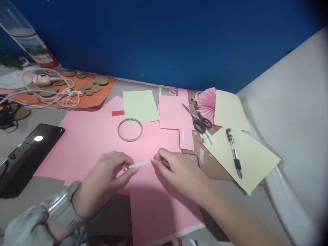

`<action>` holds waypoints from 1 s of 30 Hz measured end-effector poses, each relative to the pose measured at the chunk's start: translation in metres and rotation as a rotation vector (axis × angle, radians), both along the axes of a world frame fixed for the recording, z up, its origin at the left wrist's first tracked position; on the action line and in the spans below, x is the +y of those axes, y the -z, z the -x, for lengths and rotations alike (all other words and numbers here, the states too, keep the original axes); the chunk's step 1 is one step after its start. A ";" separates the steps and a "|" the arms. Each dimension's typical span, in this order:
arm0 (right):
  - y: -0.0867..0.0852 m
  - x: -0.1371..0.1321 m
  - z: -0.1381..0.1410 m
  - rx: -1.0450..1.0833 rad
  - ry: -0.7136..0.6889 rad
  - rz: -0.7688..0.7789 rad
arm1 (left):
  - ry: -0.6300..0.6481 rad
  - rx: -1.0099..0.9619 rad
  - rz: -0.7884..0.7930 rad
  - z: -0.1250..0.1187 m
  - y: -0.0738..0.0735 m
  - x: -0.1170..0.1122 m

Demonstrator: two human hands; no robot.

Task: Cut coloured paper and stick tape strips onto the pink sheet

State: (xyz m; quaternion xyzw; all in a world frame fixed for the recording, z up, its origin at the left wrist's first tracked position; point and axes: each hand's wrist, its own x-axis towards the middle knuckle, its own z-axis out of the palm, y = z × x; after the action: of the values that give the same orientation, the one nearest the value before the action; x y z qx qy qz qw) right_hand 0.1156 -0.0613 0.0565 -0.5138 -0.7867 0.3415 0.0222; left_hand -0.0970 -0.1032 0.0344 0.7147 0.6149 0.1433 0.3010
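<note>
A narrow white strip [142, 164], which looks like tape, runs along the far edge of a pink paper sheet [156, 198]. My left hand [107, 174] pinches the strip's left end between thumb and fingers. At its other end, the thumb and fingertips of my right hand [176, 167] are pressed together on it. A second white band [188, 231] borders the near edge of the same sheet. Beyond my hands, a thin grey ring [130, 140], possibly a tape roll, lies on larger pink paper [84, 136].
Scissors [201, 123], a pink pleated paper fan [207, 102] and a pen [234, 153] on pale yellow paper [256, 160] are to the right. A black phone [28, 157], tangled white cable [69, 92] and bottle [33, 44] stand or lie left. A blue wall [164, 41] rises behind.
</note>
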 end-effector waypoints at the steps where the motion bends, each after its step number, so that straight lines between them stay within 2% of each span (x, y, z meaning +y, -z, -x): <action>1: 0.001 0.001 0.002 0.010 0.003 -0.004 | 0.006 -0.011 0.026 0.001 -0.002 0.006; 4: 0.007 0.004 0.007 0.043 0.015 0.007 | 0.062 -0.029 0.060 0.005 -0.007 0.018; 9: 0.017 0.010 0.010 0.053 0.023 0.025 | 0.111 -0.006 0.108 0.016 -0.005 0.023; 15: 0.019 0.011 0.013 0.013 0.028 0.022 | 0.068 -0.084 0.200 0.027 -0.009 0.022; 23: 0.018 0.010 0.016 -0.023 0.012 0.020 | 0.027 -0.013 0.162 0.016 -0.001 0.026; 27: 0.019 0.011 0.013 -0.005 0.007 0.030 | 0.023 -0.051 0.227 0.027 -0.007 0.024; 29: 0.020 0.012 0.013 -0.008 0.005 0.036 | -0.029 0.043 0.139 0.029 -0.008 0.015; 30: 0.020 0.012 0.014 -0.018 0.008 0.035 | -0.041 0.135 0.024 0.026 -0.007 0.009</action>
State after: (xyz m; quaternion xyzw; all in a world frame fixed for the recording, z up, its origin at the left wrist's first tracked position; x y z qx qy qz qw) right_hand 0.1017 -0.0491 0.0366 -0.5205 -0.7786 0.3505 0.0075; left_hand -0.1233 -0.0939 0.0415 0.7063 0.6500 0.0936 0.2644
